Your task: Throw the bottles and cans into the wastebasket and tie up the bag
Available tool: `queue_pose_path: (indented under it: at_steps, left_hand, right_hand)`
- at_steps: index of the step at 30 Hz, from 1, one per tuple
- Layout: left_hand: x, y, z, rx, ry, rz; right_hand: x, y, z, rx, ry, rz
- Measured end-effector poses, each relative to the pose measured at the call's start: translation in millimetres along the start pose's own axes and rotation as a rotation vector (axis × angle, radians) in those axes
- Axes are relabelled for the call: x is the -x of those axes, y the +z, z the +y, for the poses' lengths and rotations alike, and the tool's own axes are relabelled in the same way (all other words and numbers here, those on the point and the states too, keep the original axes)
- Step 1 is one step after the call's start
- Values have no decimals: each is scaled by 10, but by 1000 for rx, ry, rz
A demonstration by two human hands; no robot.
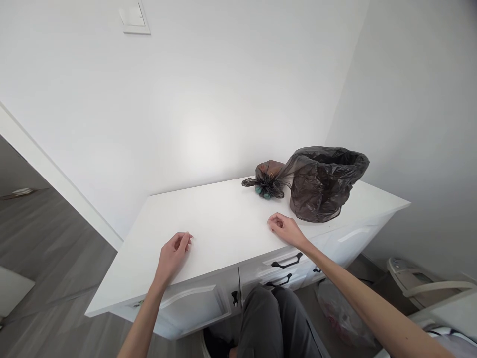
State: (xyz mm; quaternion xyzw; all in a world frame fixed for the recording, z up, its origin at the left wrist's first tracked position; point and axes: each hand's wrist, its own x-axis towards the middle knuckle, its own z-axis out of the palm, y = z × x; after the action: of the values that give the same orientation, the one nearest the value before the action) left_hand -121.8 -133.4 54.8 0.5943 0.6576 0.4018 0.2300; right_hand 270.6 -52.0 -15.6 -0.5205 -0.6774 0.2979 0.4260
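Note:
My left hand [176, 252] rests on the left part of the white cabinet top [219, 214], its fingers curled in and the thumb against them, with nothing visible in it. Farther right, my right hand [282, 226] lies on the same surface, loosely closed and also holding nothing I can see. Just beyond it stands a dark plastic bag [316, 194], upright with its mouth open and lined by black film. Left of that bag sits a small knotted black bag [267, 181], with orange and teal contents showing through the thin film.
Under the top are white drawers and doors with black handles [286, 261]. My knees [268, 318] are against the cabinet front. A clear plastic bag [343, 308] lies on the floor at right, near a pale appliance with a handle [413, 278]. A wall switch [134, 20] is at upper left.

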Motion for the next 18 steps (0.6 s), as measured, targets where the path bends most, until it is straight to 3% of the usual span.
queue_pose_path:
  at_steps: [18]
  left_hand:
    - [-19, -19, 42, -24, 8, 17]
  right_hand:
    - [-40, 13, -113, 117, 12, -24]
